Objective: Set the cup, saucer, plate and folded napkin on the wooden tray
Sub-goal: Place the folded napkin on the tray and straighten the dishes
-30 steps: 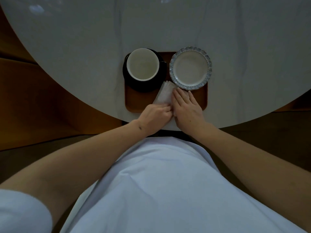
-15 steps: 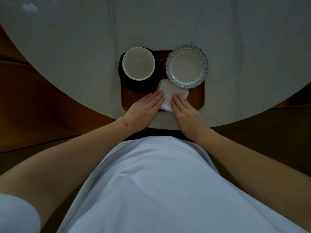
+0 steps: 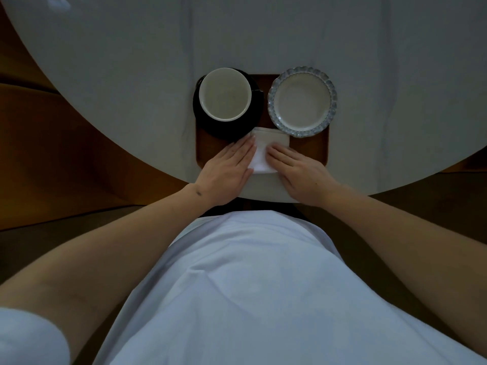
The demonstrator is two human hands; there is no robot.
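A wooden tray (image 3: 320,147) lies near the table's front edge. On its left stands a white cup (image 3: 224,94) on a black saucer (image 3: 210,126). A white plate with a blue scalloped rim (image 3: 302,101) sits on the tray's right. A folded white napkin (image 3: 263,151) lies flat at the tray's front middle. My left hand (image 3: 226,171) rests flat with its fingers on the napkin's left edge. My right hand (image 3: 300,171) rests flat with its fingers on the napkin's right side. Neither hand grips anything.
The round pale table (image 3: 131,88) stretches away behind the tray. Brown wooden floor or seating (image 3: 66,167) shows to the left below the table's rim. My white-clothed lap fills the lower view.
The napkin went from held and angled between my hands to lying flat and squared on the tray. Both hands flattened and spread to its left and right edges.
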